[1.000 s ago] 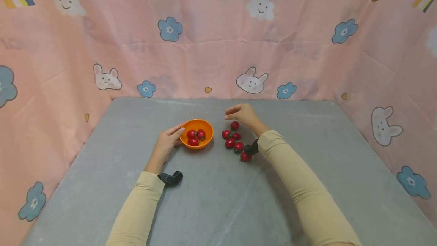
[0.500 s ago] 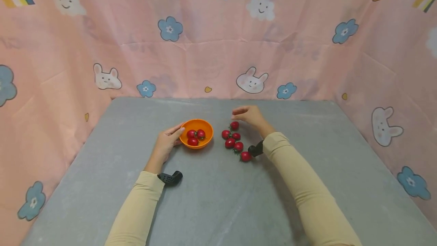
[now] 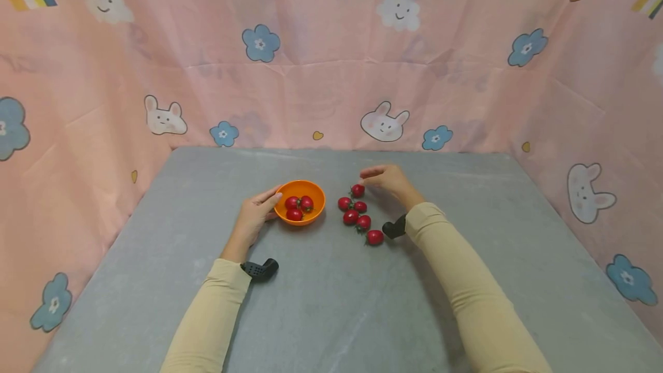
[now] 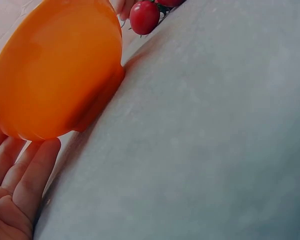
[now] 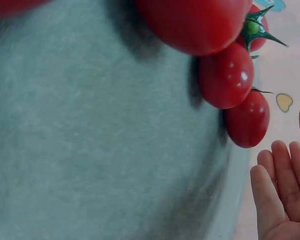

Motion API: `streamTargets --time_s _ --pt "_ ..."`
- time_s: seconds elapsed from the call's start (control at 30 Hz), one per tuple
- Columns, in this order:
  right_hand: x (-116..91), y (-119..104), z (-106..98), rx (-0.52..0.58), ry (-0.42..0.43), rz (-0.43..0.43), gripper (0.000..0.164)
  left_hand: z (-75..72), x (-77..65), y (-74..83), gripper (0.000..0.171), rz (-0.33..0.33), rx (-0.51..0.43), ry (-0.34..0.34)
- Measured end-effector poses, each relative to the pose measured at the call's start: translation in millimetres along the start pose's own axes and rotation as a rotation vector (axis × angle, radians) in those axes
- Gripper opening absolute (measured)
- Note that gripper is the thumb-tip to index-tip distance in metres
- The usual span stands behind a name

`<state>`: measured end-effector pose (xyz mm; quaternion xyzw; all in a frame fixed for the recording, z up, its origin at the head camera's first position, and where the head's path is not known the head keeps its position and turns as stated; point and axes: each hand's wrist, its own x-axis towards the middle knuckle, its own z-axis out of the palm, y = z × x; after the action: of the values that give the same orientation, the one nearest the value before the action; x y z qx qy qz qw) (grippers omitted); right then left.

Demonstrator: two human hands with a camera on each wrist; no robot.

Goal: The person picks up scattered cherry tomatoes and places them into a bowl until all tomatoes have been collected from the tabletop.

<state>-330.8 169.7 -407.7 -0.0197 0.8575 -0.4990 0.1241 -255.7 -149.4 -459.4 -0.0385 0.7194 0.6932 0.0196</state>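
Note:
My left hand (image 3: 254,216) grips the left side of an orange bowl (image 3: 317,197), thumb over the rim and the other fingers against its outer wall. Three red cherry tomatoes (image 3: 294,215) lie inside. Right of the bowl, several more cherry tomatoes with green stems lie loosely grouped on the table, the farthest one (image 3: 357,190) just below the fingertips of my right hand (image 3: 391,181). The right wrist view shows that hand's fingers (image 5: 268,197) fairly straight with nothing between them and the thumb, close to a tomato (image 5: 247,119).
The grey table (image 3: 321,304) reaches back to a pink printed curtain (image 3: 311,91), which also hangs along both sides. One tomato (image 3: 374,237) lies nearest the front of the loose group, beside the black wrist camera (image 3: 395,227) on the right arm.
My right hand has shifted right and slightly toward me, staying near the farthest tomato. The left hand and the bowl have kept their place.

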Motion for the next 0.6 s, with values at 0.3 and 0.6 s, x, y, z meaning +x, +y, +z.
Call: streamTargets --time_s 0.3,0.6 --pt "-1.4 2.3 3.7 0.024 -0.066 0.038 0.043 0.6 0.5 -1.3 0.051 -0.007 -0.005 0.012" --pt "0.6 4.8 7.3 0.017 -0.071 0.083 0.044 0.1 2.1 -1.0 0.051 0.001 -0.027 0.007"
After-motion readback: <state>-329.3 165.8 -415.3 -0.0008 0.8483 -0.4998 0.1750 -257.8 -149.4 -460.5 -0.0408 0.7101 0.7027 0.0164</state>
